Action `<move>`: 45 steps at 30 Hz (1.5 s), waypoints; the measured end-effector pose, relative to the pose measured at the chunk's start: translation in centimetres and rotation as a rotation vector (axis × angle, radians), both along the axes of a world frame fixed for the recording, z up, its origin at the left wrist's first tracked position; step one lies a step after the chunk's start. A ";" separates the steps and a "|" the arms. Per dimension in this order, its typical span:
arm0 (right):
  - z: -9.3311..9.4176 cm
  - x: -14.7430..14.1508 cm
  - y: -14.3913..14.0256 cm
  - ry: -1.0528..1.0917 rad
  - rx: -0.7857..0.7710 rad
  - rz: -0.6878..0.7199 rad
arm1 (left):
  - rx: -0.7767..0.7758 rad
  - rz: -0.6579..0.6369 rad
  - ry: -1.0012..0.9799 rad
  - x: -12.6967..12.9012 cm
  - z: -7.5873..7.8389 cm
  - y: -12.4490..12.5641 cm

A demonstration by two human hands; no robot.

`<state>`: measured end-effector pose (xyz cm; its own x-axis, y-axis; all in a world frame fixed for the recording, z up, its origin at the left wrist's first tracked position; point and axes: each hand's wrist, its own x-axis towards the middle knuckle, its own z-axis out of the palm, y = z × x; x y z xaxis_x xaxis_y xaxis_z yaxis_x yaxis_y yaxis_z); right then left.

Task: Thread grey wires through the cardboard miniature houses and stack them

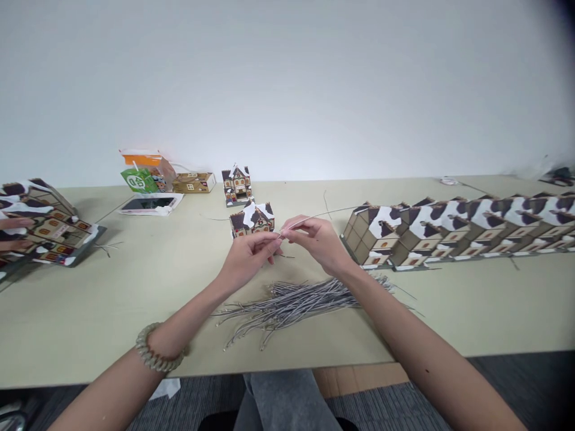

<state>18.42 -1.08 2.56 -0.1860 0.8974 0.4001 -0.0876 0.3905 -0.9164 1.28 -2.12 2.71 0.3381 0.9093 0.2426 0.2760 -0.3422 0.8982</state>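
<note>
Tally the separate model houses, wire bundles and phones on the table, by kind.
Small snow-roofed cardboard model houses standing alone: 2
Loose bundle of thin grey wires: 1
Dark-screened phone on white packaging: 1
Single grey wire in both hands' grip: 1
Total: 5
Packed house rows left out; too overlapped to count.

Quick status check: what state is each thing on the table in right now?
Left hand: pinching the wire's end.
Right hand: pinching the same wire.
Wire: held above the table, running off to the right.
Wire pile: loose, lying flat under the hands.
Small house: upright, behind the hands.
Far house: upright near the wall.
Row of houses: lined up on the right.
Tray of houses: at left, another person's hand on it.
</note>
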 end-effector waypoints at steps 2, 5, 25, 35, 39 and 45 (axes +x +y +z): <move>-0.1 0.0 0.2 0.041 -0.014 -0.052 | 0.009 0.033 -0.007 0.0 -0.1 -0.1; -0.2 0.0 0.4 0.125 -0.040 -0.122 | 0.154 0.133 0.009 -0.1 -0.2 -0.3; -0.5 -1.0 -0.2 0.241 -0.099 -0.231 | -0.067 0.116 0.136 -5.9 1.5 4.1; -0.8 -1.4 -1.0 0.094 0.104 -0.290 | -0.275 0.086 -0.093 -2.9 1.0 2.5; -0.8 -1.3 -1.3 -0.056 0.262 -0.391 | -0.351 0.076 -0.116 -1.9 0.7 2.0; -0.9 -1.3 -1.3 -0.136 0.351 -0.444 | -0.304 0.013 -0.158 -1.8 0.2 2.1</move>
